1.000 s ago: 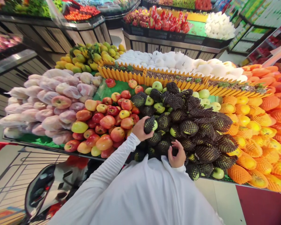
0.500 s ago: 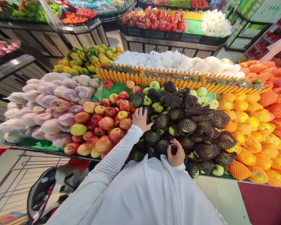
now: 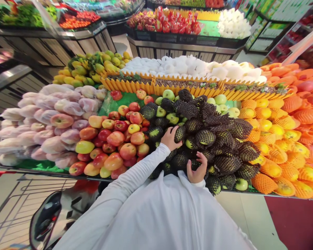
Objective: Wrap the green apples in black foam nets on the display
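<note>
Left hand (image 3: 169, 140) at frame center — fingers curled round a black-netted green apple (image 3: 180, 133). Right hand (image 3: 198, 171), lower center, half-open, holds nothing — red-yellow apples (image 3: 116, 138) piled left of center.

I have one feed, from a camera on the wearer's head, facing forward and steeply down, so the pale shirt (image 3: 156, 215) looms closest at bottom centre. I look from above onto the left hand (image 3: 171, 139) and right hand (image 3: 198, 169), near mid-frame over the fruit stand (image 3: 106, 107), with the far counter (image 3: 169, 52) well off along the top.
</note>
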{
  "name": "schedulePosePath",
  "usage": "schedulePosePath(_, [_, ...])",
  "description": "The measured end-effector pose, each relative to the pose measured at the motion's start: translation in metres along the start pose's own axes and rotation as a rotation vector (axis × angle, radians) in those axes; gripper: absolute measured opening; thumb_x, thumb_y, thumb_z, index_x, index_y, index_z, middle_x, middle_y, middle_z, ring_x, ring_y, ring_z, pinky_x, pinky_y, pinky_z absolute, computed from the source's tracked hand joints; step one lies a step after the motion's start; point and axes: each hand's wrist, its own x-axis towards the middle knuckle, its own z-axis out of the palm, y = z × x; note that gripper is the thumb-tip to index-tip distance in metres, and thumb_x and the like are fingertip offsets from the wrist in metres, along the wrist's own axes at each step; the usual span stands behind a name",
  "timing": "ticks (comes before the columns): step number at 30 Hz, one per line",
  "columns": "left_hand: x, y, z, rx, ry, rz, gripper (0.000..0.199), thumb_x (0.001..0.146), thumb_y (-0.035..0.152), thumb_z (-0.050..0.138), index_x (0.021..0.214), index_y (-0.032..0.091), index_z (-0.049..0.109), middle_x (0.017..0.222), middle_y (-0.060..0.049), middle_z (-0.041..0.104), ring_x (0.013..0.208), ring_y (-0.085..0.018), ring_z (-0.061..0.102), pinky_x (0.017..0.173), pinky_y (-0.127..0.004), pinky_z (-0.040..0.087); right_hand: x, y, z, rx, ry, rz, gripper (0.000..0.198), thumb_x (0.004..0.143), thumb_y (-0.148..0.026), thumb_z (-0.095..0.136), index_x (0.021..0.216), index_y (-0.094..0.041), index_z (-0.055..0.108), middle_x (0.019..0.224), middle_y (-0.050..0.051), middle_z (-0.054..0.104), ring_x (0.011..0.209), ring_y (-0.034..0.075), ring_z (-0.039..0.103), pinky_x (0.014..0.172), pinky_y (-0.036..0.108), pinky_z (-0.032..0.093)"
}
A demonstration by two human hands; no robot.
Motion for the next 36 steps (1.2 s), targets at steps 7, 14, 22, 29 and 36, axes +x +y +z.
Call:
schedulePosePath(7, [-0.039,0.03,0.012,-0.281,-0.101,0.544,0.078,0.072,0.04,0.07,0.137,0.014,0.034,0.141,-0.021,0.047,0.133,-0.031,0.048,0.111,-0.046,0.044,-0.003,0.008,-0.001,0.016,0.187,-0.122,0.077,0.086,-0.041,0.05,0.151,-0.015,0.018,0.151,0.023,0.029,0.137,0.04,0.038,0.097,0.064,0.043])
schedulePosePath(14, [-0.033,0.044,0.014,-0.154,-0.411,0.6,0.086,0.067,0.028,0.065,0.146,0.014,0.035,0.15,-0.019,0.04,0.132,-0.035,0.046,0.109,-0.049,0.041,0.007,-0.005,-0.006,-0.242,0.005,-0.152,0.046,0.087,-0.032,0.057,0.13,-0.017,0.053,0.135,0.018,0.055,0.131,0.035,0.046,0.105,0.059,0.04])
schedulePosePath(22, [0.034,-0.012,-0.016,0.3,-0.36,0.262,0.055,0.073,0.014,0.056,0.128,0.01,0.056,0.135,-0.018,0.056,0.129,-0.032,0.046,0.111,-0.046,0.035,0.006,-0.01,-0.001,-0.357,0.035,-0.127,0.042,0.085,-0.032,0.063,0.124,-0.019,0.057,0.132,0.016,0.059,0.129,0.033,0.049,0.104,0.055,0.038])
schedulePosePath(29, [0.053,-0.032,0.0,0.453,-0.381,0.105,0.055,0.065,0.006,0.063,0.119,0.012,0.06,0.116,-0.021,0.064,0.113,-0.034,0.057,0.104,-0.051,0.034,0.006,-0.009,-0.002,-0.322,0.014,-0.088,0.047,0.085,-0.036,0.062,0.129,-0.022,0.054,0.135,0.015,0.056,0.129,0.036,0.047,0.104,0.06,0.035])
schedulePosePath(36, [0.023,-0.009,-0.03,0.421,-0.199,0.07,0.073,0.069,0.022,0.075,0.136,0.016,0.05,0.132,-0.018,0.055,0.122,-0.035,0.052,0.104,-0.047,0.04,0.006,-0.012,-0.021,-0.129,0.011,-0.109,0.047,0.085,-0.033,0.06,0.13,-0.021,0.051,0.139,0.016,0.05,0.129,0.035,0.046,0.103,0.061,0.038])
